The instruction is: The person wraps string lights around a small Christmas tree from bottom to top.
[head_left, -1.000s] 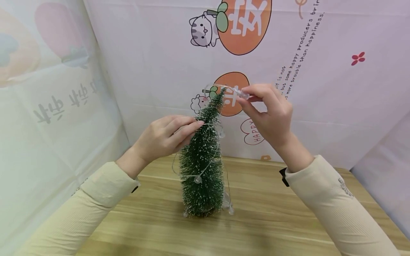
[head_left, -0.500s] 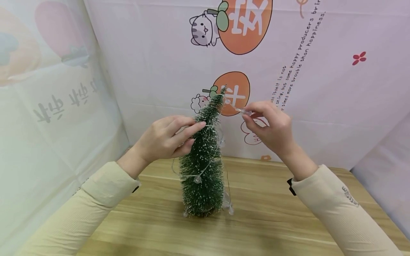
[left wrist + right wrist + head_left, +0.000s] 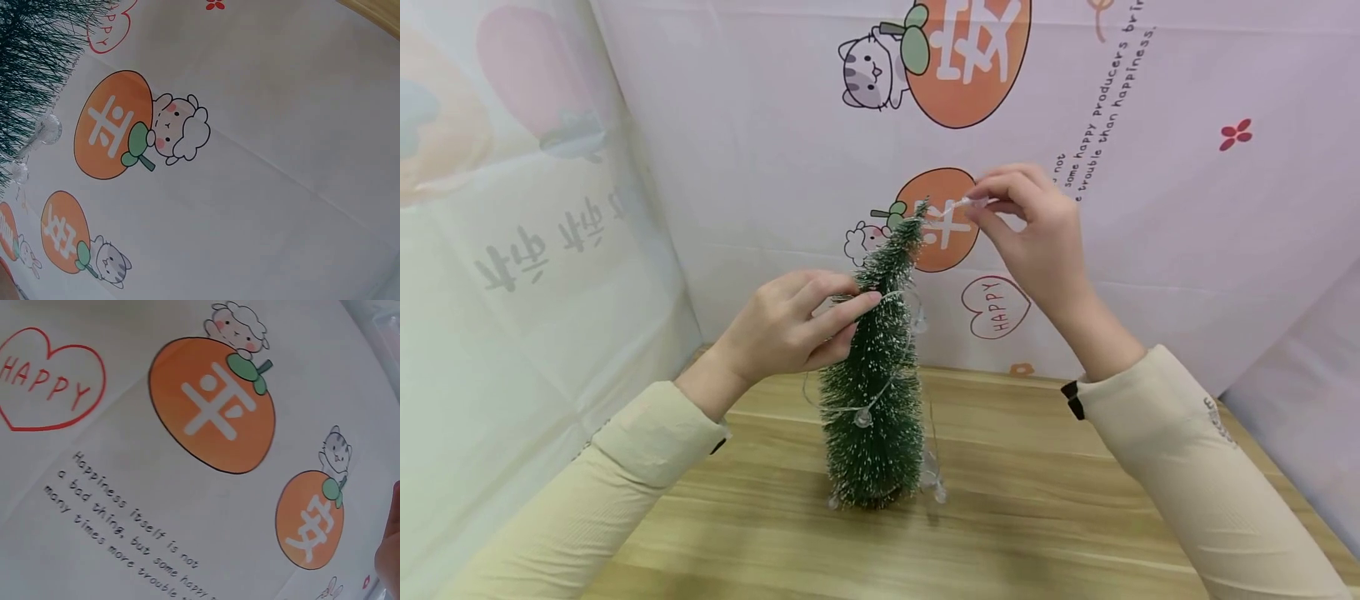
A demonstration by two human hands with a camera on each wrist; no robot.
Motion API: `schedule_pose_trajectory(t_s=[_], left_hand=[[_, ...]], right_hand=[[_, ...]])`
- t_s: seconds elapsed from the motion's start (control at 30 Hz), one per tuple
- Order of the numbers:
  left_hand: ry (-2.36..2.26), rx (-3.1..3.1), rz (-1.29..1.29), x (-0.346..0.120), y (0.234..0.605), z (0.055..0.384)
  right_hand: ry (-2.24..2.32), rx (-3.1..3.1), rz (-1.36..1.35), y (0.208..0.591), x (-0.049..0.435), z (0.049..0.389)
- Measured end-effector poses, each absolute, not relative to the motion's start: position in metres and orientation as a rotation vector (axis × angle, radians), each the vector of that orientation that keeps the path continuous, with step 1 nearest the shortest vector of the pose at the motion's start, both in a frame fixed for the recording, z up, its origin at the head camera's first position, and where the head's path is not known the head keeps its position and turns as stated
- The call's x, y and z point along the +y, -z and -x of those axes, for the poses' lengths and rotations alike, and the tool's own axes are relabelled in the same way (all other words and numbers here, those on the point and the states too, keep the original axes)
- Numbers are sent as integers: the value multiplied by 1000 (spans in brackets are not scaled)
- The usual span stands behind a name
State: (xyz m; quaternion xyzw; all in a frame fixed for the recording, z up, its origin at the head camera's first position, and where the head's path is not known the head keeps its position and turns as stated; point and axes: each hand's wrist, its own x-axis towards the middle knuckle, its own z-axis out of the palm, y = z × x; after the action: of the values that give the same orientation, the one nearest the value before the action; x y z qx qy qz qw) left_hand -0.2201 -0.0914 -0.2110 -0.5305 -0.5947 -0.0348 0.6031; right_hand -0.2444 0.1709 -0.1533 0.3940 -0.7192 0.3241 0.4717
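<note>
A small green artificial Christmas tree (image 3: 876, 442) with white-flecked bristles stands upright, its thin tip bent to the right. Around it winds a string of fairy lights (image 3: 862, 417) on thin clear wire. My left hand (image 3: 790, 321) rests against the tree's upper left, index finger laid fairly straight over the wire, thumb apart below. Right of the tip, my right hand (image 3: 1033, 221) pinches a clear bulb between thumb and fingertips, with wire running from it to the treetop. In the left wrist view, clear bulbs (image 3: 50, 129) show beside the bristles. The right wrist view catches only a hand's edge (image 3: 389, 550).
The tree stands on a wood-grain tabletop (image 3: 760, 533). More bulbs (image 3: 939, 492) hang by its base at the right. Behind rises a pale printed cloth (image 3: 760, 150) with oranges and cartoon animals; another pale sheet (image 3: 550, 350) hangs along the left.
My right hand dipped with the bulb, then rose again right of the treetop. My left hand stays at the tree, its index finger and thumb more spread than a second ago.
</note>
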Motion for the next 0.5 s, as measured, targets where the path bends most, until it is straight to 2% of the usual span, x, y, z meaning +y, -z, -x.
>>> schedule_pose_trajectory(t_s=[0.5], left_hand=[[45,-1391,1224,-91,211,218]], right_hand=[[-755,-1581,-898,134,133,227]])
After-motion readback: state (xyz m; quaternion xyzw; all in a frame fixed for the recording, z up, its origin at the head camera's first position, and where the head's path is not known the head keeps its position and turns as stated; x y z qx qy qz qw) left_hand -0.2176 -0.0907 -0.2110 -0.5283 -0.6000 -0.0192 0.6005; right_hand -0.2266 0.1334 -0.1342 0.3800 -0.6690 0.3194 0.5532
